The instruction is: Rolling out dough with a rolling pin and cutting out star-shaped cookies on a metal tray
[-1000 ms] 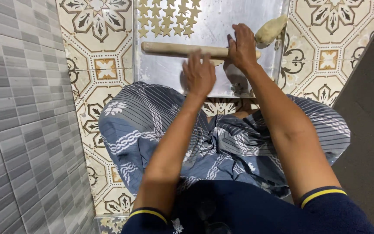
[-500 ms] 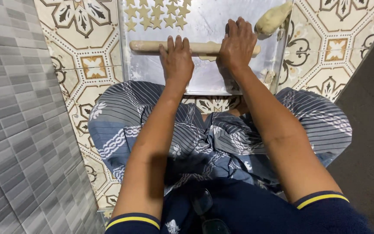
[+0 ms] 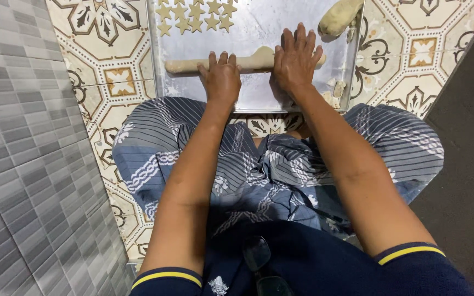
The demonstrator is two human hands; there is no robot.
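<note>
both arms stretch forward, left hand (image 3: 221,78) and right hand (image 3: 296,59) palm-down, fingers extended, side by side.

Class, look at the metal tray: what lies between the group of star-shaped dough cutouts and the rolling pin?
In the head view, only bare, flour-dusted tray lies between the star cutouts and the rolling pin. The dough lump sits off to the right.

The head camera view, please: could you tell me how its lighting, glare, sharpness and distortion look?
Head view: harsh light from near the camera gives pale glare on the metal tray; short shadows lie beside the left hand, right hand and rolling pin; the star-shaped dough pieces look sharp; wide-angle bending slants the grey wall tiles; the glasses at the bottom edge are dim.
</note>
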